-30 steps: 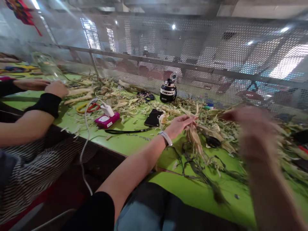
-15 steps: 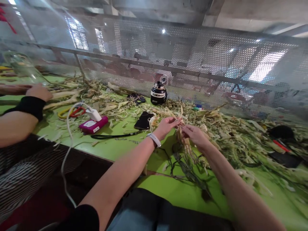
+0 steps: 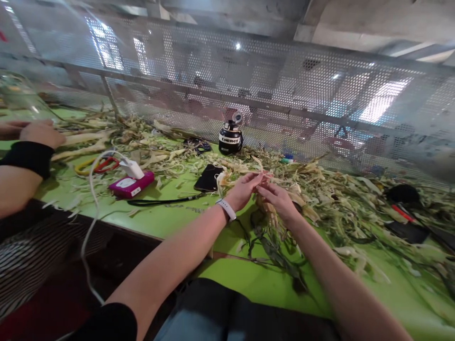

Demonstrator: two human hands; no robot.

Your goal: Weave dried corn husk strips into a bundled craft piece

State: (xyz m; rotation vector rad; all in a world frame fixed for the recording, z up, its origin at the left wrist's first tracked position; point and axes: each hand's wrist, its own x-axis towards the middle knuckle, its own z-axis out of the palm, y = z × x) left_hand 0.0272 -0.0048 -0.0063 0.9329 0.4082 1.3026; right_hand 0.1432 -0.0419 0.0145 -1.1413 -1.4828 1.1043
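My left hand (image 3: 245, 189), with a pale band on its wrist, is closed in a pinch on a bunch of plant strips (image 3: 270, 215). Close against it, the fingers of my right hand (image 3: 279, 201) are pinched on the same bunch. The strips are pale and dry, like husk leaves, and trail down below my fingers. Darker green leaves (image 3: 277, 255) lie under them near the table's front edge. My fingers hide the exact point of the grip.
Husk-like scraps (image 3: 320, 189) cover much of the green table (image 3: 177, 220). A black phone (image 3: 208, 178), a black bottle (image 3: 230, 139) and a magenta power adapter (image 3: 131, 184) with a white cable stand nearby. At far left are a co-worker's hands (image 3: 42, 134). A perforated metal screen (image 3: 199, 66) rises behind.
My hands have come closer together on the strips, the right fingers shifting left toward the left ones. The whole view has swung slightly, so things sit a little further left.
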